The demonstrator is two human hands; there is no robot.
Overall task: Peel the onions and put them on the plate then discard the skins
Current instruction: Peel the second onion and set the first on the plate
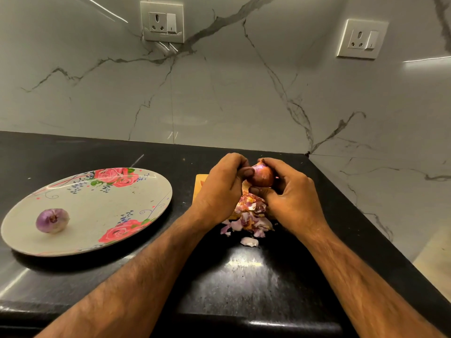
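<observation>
Backsplash: white marble-look wall (pixel 219 93) with grey veining, meeting at a corner behind the work area.
Countertop: black polished stone (pixel 244 276), glossy, with a bright reflection near the front edge.
Plate: large round plate (pixel 97 211), cream with pink rose print, lying flat on the counter at left, well apart from the hands.
Left hand: left hand (pixel 219 189) raised above the board, fingers curled round the far side of the held onion, thumb pressed on its near left face.
Right hand: right hand (pixel 290 196) gripping the same onion from the right, fingers curled over its top, thumb beneath it.
Chopping board: orange-toned board (pixel 200 184), mostly hidden by the hands; only the left corner shows.
Wall sockets: one switched socket (pixel 162 21) at upper centre, a second socket (pixel 362 39) at upper right.
Skins: heap of loose onion skins (pixel 249 215), pink, white and tan, below the hands, spilling off the board's near edge onto the counter.
Held onion: red onion (pixel 262 175), glossy reddish-brown outer skin still on, held in the air between both hands above the skins.
Peeled onion: small peeled onion (pixel 52 220), pale purple with white streaks, lying on the left part of the plate, one end facing the camera.
Stray skin: single pale scrap (pixel 249 241) on the counter just in front of the heap.
</observation>
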